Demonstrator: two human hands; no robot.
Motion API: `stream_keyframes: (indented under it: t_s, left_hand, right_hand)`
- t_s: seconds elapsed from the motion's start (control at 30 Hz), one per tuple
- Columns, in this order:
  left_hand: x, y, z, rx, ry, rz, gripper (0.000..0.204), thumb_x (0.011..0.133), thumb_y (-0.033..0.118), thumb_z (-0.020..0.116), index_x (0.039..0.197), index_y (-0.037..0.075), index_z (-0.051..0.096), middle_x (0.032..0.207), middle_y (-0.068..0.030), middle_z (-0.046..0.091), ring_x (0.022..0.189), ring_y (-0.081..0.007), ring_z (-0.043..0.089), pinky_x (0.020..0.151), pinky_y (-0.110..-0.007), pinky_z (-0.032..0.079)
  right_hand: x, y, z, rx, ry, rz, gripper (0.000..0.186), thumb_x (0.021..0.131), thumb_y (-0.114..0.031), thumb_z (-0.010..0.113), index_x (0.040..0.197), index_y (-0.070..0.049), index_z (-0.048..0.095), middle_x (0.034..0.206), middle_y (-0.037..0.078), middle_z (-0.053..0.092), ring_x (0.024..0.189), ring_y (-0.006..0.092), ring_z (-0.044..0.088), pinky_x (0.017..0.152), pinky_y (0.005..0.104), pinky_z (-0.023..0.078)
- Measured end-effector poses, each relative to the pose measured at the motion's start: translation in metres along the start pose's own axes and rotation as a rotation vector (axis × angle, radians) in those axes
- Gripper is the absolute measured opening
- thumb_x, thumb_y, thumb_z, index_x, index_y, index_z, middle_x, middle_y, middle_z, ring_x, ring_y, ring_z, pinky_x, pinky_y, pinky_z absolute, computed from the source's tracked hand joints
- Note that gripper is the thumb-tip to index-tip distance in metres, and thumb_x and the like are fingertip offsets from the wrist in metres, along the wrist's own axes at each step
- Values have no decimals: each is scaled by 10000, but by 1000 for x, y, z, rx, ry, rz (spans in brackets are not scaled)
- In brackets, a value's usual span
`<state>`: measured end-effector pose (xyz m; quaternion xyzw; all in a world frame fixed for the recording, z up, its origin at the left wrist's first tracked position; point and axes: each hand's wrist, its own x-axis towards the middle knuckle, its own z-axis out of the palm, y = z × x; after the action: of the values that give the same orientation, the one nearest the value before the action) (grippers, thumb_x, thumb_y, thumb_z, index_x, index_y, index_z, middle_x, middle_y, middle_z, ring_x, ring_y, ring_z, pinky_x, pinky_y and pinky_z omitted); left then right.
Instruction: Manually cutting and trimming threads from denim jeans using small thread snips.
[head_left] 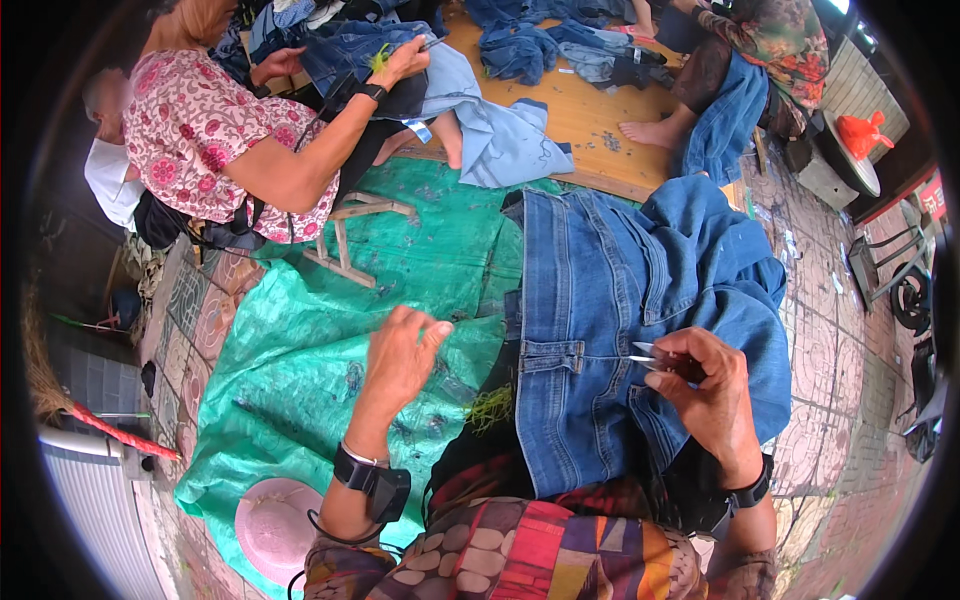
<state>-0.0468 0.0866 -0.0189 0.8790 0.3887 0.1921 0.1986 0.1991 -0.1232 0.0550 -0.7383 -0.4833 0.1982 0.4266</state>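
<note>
A pair of blue jeans [570, 400] lies across my lap, its waistband running up and down on the left side and the legs bunched to the right. My right hand [715, 400] grips small thread snips [643, 356], whose two pointed blades are slightly apart over the denim by a back seam. To the left of the waistband, my left hand [397, 365] is raised off the jeans with its fingers curled in. Whatever it may be pinching is too small to make out. Yellow-green threads [490, 410] hang beside the waistband at my lap.
Green plastic sheeting [290, 350] covers the ground, with a pink hat [278, 528] on it. A wooden stool [345, 240] stands by a person [230, 140] handling denim. Another person [765, 50] sits beyond the wooden board [590, 125], where more jeans [515, 55] lie.
</note>
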Motion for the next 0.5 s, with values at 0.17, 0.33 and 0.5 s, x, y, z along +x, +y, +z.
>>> stream_keyframes:
  t_s: [0.17, 0.33, 0.5]
  left_hand:
    - [-2, 50, 19, -686, -179, -116, 359, 864, 353, 657, 826, 1, 598, 739, 28, 559, 670, -46, 479, 583, -240, 393]
    - [-4, 70, 24, -769, -219, -129, 394, 770, 287, 760, 951, -2, 563, 697, -30, 581, 614, -88, 517, 542, -270, 419]
    - [-7, 81, 9, -520, -249, -82, 495, 774, 285, 754, 1102, 23, 490, 532, -20, 476, 500, -93, 457, 482, -271, 377]
  right_hand:
    - [1, -3, -3, 95, 75, 72, 205, 746, 3, 709, 912, 15, 589, 761, 55, 602, 683, 102, 574, 630, 239, 466]
    - [-4, 11, -9, 199, 129, 124, 197, 783, -32, 707, 939, 13, 594, 788, 22, 606, 710, 69, 548, 656, 221, 448]
    - [-6, 16, -4, 247, 105, 115, 195, 796, -65, 714, 930, 15, 597, 785, 10, 601, 713, 67, 543, 662, 214, 445]
